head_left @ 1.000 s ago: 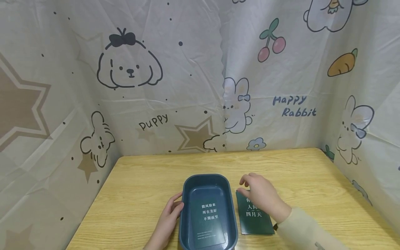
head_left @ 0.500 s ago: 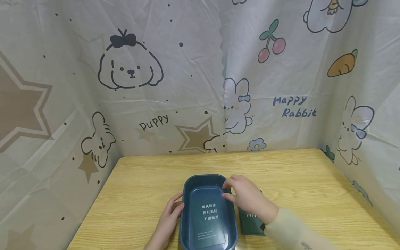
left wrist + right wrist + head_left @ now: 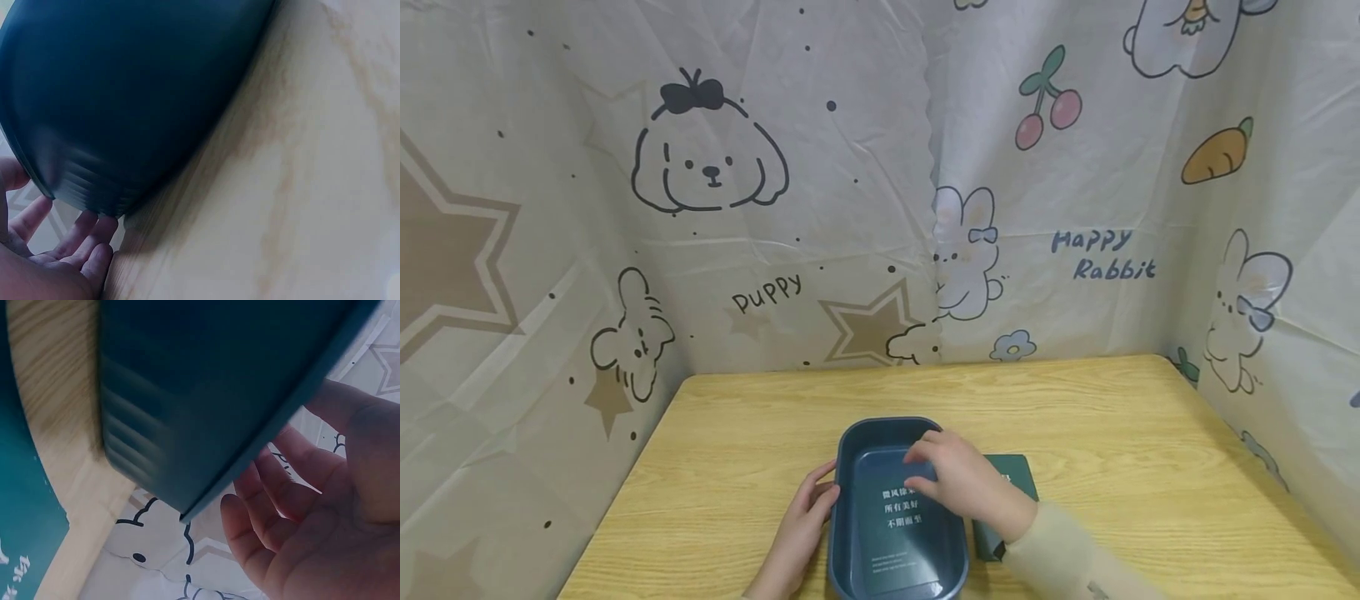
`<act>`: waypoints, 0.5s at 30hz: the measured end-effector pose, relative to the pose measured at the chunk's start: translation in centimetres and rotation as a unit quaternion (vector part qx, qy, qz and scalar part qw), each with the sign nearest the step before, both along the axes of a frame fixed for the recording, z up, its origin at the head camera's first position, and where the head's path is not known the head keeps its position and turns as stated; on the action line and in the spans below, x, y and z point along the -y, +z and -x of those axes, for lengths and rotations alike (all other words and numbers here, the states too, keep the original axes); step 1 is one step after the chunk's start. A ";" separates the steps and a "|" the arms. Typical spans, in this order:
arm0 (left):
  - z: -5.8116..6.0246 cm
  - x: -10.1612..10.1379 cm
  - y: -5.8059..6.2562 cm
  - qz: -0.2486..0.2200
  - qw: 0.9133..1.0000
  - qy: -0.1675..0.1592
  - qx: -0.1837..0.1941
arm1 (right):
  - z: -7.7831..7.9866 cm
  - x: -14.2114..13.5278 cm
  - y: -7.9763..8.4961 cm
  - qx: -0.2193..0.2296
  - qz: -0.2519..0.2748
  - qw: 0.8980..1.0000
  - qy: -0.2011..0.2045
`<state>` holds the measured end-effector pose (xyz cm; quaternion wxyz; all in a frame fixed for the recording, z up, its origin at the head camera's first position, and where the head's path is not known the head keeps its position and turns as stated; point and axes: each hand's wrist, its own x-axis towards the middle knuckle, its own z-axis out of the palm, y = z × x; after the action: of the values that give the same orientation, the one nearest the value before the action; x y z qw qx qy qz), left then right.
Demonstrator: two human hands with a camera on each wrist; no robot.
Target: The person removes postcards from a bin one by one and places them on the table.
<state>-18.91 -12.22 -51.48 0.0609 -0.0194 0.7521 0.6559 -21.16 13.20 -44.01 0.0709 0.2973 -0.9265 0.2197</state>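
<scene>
A dark blue rectangular tray [image 3: 841, 550] stands on the table, with a dark green card [image 3: 895, 542] bearing white Chinese characters lying inside it. My left hand [image 3: 801, 525] rests its fingers against the tray's outer left wall; the left wrist view has the fingertips [image 3: 105, 225] touching that wall. My right hand [image 3: 962, 483] hovers over the tray's right rim, fingers loosely bent and nothing seen between them. In the right wrist view those fingers [image 3: 250, 503] are beside the rim. Right of the tray, dark green cards [image 3: 1018, 471] lie partly hidden under my right hand and sleeve.
The wooden table [image 3: 760, 417] extends behind and to both sides of the tray. A pale printed curtain [image 3: 820, 208] encloses its back and sides. A light sleeve [image 3: 1060, 546] covers my right forearm.
My right hand has moved left from above the green cards to over the tray, uncovering the cards' far end. The left hand stays at the tray's wall.
</scene>
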 end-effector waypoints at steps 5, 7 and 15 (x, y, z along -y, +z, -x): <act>0.0 0.0 0.1 0.002 1.000 0.000 0.000 | 0.3 0.5 -0.5 0.008 -0.016 1.000 -0.003; 0.0 0.0 0.1 0.003 1.000 0.001 -0.002 | 0.5 0.7 -0.7 0.009 -0.023 1.000 -0.005; 0.0 0.1 0.2 0.008 1.000 0.001 0.001 | 0.5 1.1 -1.3 0.014 -0.056 0.998 -0.011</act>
<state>-18.91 -12.28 -51.31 0.0608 -0.0217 0.7574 0.6498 -21.70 12.11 -45.33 0.0433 0.2871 -0.9415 0.1708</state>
